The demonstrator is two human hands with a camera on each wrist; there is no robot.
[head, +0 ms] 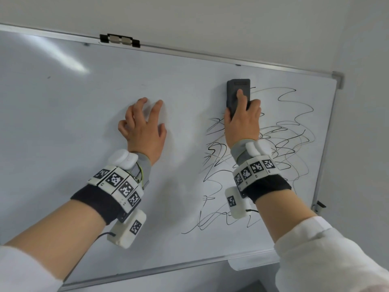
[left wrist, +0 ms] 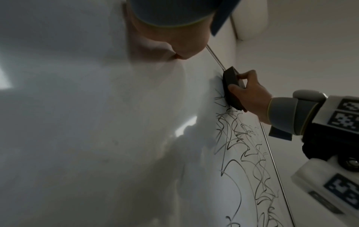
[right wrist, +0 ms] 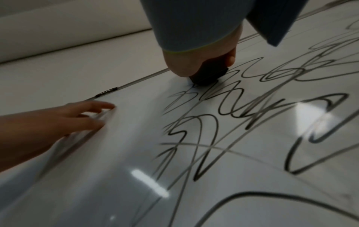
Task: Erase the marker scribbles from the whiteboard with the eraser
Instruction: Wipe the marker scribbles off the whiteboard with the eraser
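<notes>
A wall-mounted whiteboard (head: 63,102) fills the head view, with black marker scribbles (head: 284,144) over its right part. My right hand (head: 242,121) grips a dark grey eraser (head: 237,91) and presses it flat on the board at the upper left edge of the scribbles. The left wrist view shows the eraser (left wrist: 231,86) edge-on against the board, held by my right hand (left wrist: 250,95). In the right wrist view the eraser (right wrist: 208,75) sits under my palm beside scribbles (right wrist: 242,115). My left hand (head: 143,121) rests on bare board to the left with spread fingertips touching it; the right wrist view also catches this left hand (right wrist: 77,116).
A black-and-silver clip (head: 120,40) sits on the board's top frame. The metal frame corner (head: 337,77) is at the upper right, and a small tray (head: 248,263) hangs at the lower edge. Plain wall surrounds the board.
</notes>
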